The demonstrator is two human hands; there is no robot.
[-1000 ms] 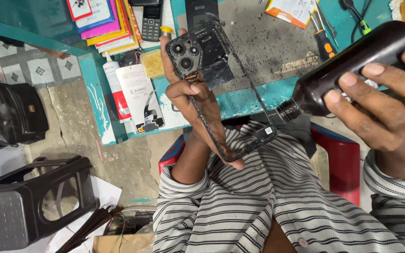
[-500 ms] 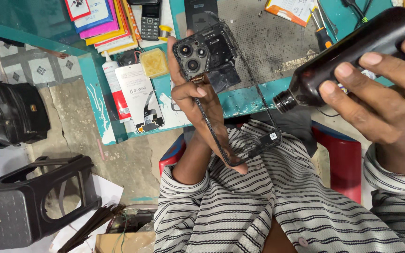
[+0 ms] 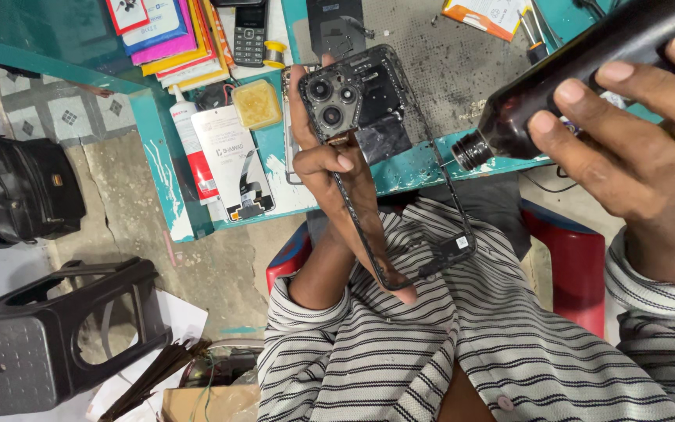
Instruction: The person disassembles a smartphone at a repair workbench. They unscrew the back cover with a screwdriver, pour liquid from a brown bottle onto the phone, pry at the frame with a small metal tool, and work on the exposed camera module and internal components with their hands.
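Compared with half a second ago, the dark bottle (image 3: pixel 580 70) has been tipped a little further, its open mouth brought lower and nearer to the phone frame (image 3: pixel 388 168), while the frame itself has hardly been shifted.

The phone frame, a stripped back housing with a three-lens camera block at its upper end, is held upright by the left hand (image 3: pixel 337 184). The forearm is raised from a striped sleeve, the palm is laid along the frame's left edge, the thumb is curled over it just below the camera block, and a fingertip is seen at the frame's lower corner. The hand is closed firmly around that edge.

To the right of the frame, the bottle is gripped by the right hand (image 3: pixel 634 148), fingers wrapped over its body, neck slanted down towards the frame without touching it.

Behind the frame a teal workbench (image 3: pixel 158 148) is seen, with a grey mat (image 3: pixel 447 70), a keypad phone (image 3: pixel 249 33) and a yellow block (image 3: pixel 257 103). Left of the frame and below it, a black stool (image 3: pixel 48 336) stands on the floor.
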